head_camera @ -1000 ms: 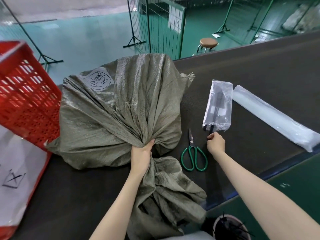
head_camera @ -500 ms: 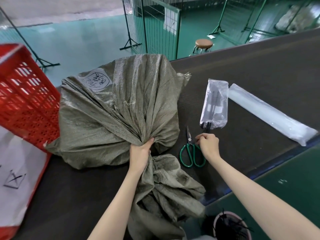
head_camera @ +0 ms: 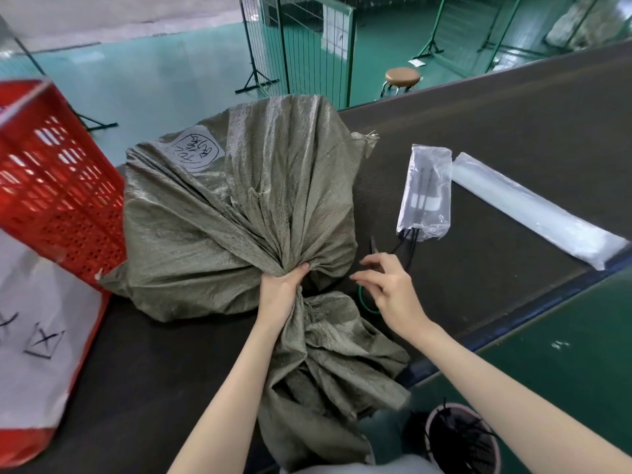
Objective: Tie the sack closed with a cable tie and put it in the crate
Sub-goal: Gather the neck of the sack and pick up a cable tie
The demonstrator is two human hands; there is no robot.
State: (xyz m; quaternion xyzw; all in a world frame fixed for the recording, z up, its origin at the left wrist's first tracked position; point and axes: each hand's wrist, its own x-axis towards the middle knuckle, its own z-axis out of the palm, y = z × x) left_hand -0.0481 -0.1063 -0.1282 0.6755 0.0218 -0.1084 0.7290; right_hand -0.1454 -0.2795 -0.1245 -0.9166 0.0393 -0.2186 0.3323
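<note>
A grey-green woven sack (head_camera: 239, 213) lies on a dark work surface (head_camera: 513, 138). Its bulging body is beyond the fingers of the left hand (head_camera: 282, 289), and its gathered neck runs back toward the person, so its long axis points away from them. The left hand is clenched around that twisted neck. The right hand (head_camera: 393, 289) hovers just right of the neck, fingers spread and curled; a thin black cable tie (head_camera: 412, 246) seems pinched at its fingertips, though the view is unclear. Its far end reaches a clear plastic packet (head_camera: 425, 193) beyond the fingers. Green scissors (head_camera: 366, 302) lie partly hidden under the right hand. A red crate (head_camera: 58, 186) stands left of the sack.
</note>
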